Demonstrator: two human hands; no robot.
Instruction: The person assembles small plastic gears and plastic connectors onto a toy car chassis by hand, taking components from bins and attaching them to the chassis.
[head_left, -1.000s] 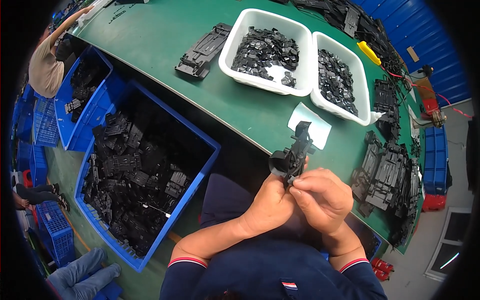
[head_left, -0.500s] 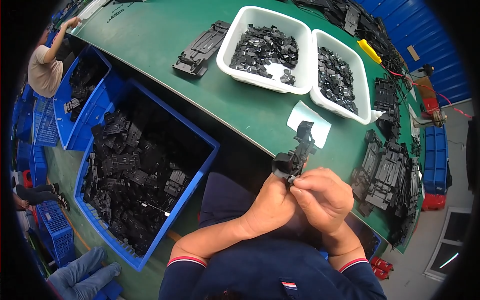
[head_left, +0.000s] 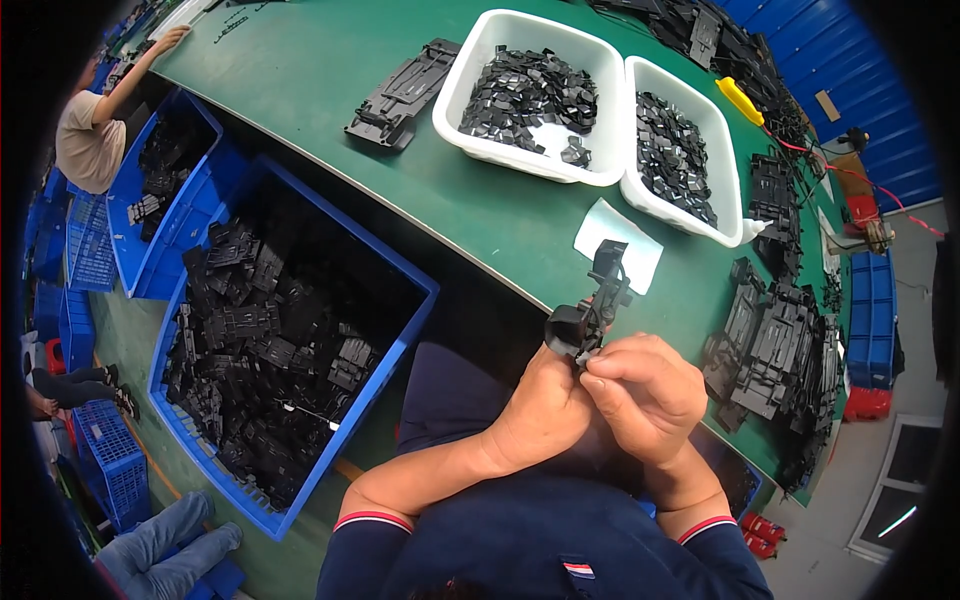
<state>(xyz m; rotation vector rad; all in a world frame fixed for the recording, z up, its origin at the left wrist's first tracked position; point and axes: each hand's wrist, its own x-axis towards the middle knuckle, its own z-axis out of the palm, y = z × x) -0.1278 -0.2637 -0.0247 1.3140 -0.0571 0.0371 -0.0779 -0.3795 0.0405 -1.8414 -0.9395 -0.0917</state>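
A black moulded plastic part (head_left: 606,283) stands on end in front of me, just past the table's near edge. My left hand (head_left: 540,412) is closed round its lower end. The thumb and forefinger of my right hand (head_left: 652,392) pinch a small shiny piece (head_left: 586,357) against that same end; fingers partly hide it. Behind the part, a white sheet of paper (head_left: 632,236) lies on the table. Farther off are two white tubs (head_left: 604,178) full of small shiny black pieces.
Left of the tubs, a flat black plastic frame (head_left: 400,98) rests on the green table (head_left: 330,75). More frames (head_left: 772,350) are stacked at the right. A large blue crate (head_left: 355,425) of black parts stands lower left. A yellow-handled tool (head_left: 738,101) lies beyond; a co-worker (head_left: 92,145) sits far left.
My hands and the black plastic part have hardly moved. At the far left, the co-worker's raised arm has reached farther right.
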